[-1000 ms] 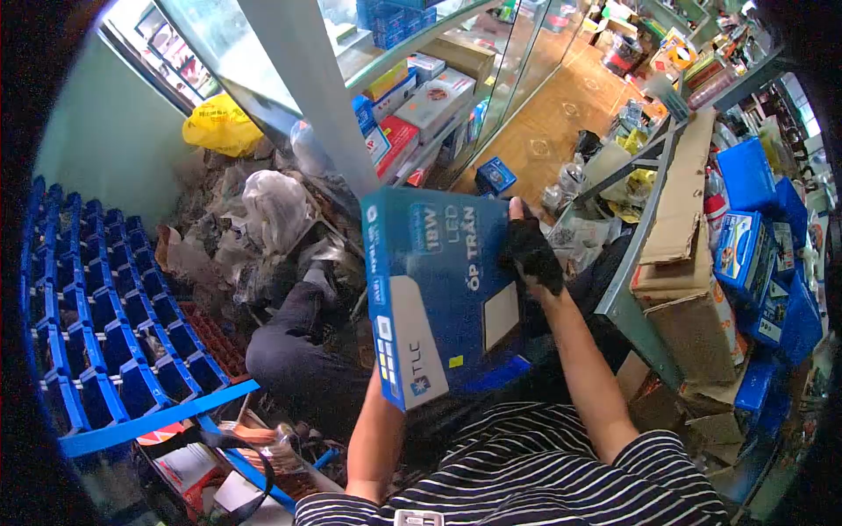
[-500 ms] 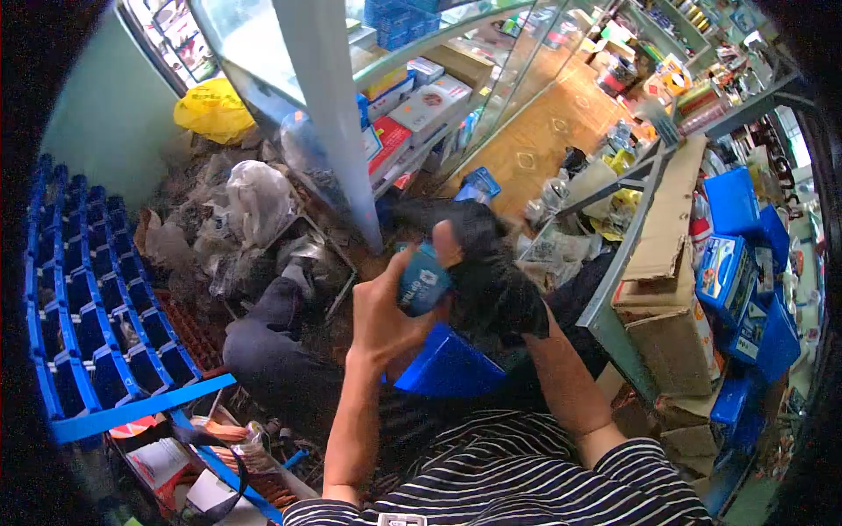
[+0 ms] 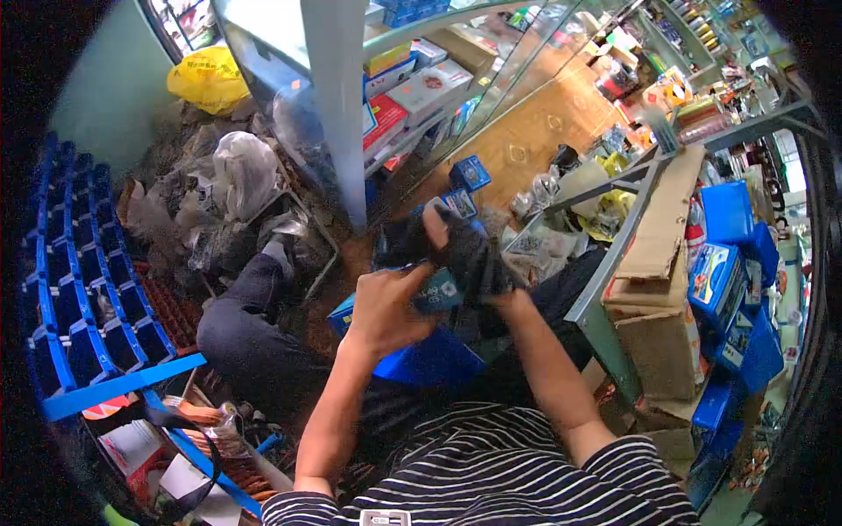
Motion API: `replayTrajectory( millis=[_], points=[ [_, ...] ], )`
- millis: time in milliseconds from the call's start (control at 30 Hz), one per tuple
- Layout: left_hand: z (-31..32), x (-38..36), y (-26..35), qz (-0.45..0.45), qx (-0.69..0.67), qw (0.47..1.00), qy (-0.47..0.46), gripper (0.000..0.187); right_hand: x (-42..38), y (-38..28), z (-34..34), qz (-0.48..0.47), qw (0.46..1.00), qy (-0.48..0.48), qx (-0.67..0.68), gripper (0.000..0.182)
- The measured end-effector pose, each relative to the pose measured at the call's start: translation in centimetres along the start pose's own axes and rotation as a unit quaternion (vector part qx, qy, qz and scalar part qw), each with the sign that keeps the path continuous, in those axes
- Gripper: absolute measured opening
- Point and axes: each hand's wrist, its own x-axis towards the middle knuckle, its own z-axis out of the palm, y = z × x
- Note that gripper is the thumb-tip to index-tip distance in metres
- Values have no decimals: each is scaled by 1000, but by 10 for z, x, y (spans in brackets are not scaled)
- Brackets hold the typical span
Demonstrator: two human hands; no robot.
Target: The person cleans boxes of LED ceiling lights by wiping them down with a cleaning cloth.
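Note:
My left hand [image 3: 386,307] is closed around the edge of a small teal package [image 3: 438,293] with pale printing, in front of my lap. Beside it, a soft black item [image 3: 478,263] covers most of my right hand [image 3: 436,226]; a finger shows at its upper left. Whether this item is a glove or a bag is unclear. The teal package touches or nearly touches the black item. Below my hands, a bright blue box or bin [image 3: 430,359] lies at my lap.
Blue bins [image 3: 88,289] stand at left beside a pile of plastic bags [image 3: 246,175]. Ahead rises a grey post [image 3: 338,114] by the glass case. Small blue boxes [image 3: 471,173] lie on the floor. At right are a cardboard box [image 3: 653,351] and a metal-framed shelf [image 3: 614,254].
The view has shifted slightly. My left hand and the teal package have turned from upright to more sideways. More of the small blue boxes ahead now shows.

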Motion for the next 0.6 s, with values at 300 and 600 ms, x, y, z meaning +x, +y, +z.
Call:
replayTrajectory(
  millis=[300,600],
  points=[
    [10,3,5,-6,-50,998,40,55,-14,5,-28,-69,980,30,-184,40],
    [5,7,16,56,-106,984,132,51,7,78,-24,-66,995,8,-68,41]
  ],
)
